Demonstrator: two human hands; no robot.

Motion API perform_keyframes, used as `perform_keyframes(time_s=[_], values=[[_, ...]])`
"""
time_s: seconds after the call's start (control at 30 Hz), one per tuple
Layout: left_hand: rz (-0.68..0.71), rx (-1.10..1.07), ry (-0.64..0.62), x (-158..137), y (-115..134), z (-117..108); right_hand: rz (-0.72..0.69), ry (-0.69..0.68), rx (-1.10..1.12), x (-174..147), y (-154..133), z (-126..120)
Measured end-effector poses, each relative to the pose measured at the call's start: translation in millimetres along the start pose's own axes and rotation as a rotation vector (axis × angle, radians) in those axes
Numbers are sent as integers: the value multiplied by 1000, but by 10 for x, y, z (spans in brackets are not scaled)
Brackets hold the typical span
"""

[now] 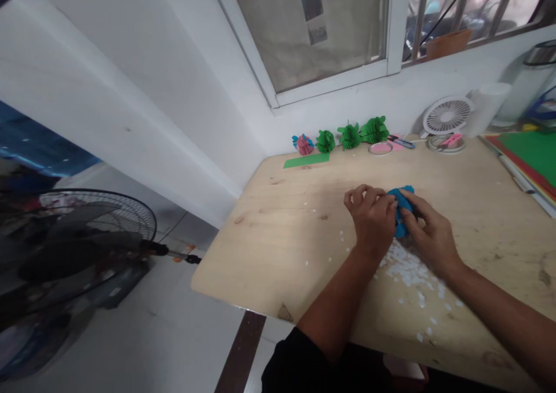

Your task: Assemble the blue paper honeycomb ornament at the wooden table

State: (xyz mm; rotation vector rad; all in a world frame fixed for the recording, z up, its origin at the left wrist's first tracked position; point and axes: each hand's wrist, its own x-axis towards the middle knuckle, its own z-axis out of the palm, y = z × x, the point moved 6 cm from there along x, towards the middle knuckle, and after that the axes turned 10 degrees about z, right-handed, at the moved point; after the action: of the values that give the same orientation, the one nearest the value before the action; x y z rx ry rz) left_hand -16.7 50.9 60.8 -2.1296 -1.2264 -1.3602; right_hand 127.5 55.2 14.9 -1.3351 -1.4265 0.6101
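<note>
Blue paper piece (399,200) is between both hands, above wooden table (269,230), just beyond white paper scraps (408,265). Left hand (372,216): fingers curled in, gripping its left side. Right hand (432,233): thumb and fingers pinched on its right side.

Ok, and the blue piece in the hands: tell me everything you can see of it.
The blue piece looks like paper, small, with an uneven upper edge; its full shape is hidden. The right hand grips it; the left hand meets its left side. It is just beyond scattered white scraps; contact with the tabletop is unclear.
</note>
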Motion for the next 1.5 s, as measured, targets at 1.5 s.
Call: perform_keyframes(time_s=[1.5], values=[[-46,17,-77,-43,14,68,5,24,-33,30,-1,-10]])
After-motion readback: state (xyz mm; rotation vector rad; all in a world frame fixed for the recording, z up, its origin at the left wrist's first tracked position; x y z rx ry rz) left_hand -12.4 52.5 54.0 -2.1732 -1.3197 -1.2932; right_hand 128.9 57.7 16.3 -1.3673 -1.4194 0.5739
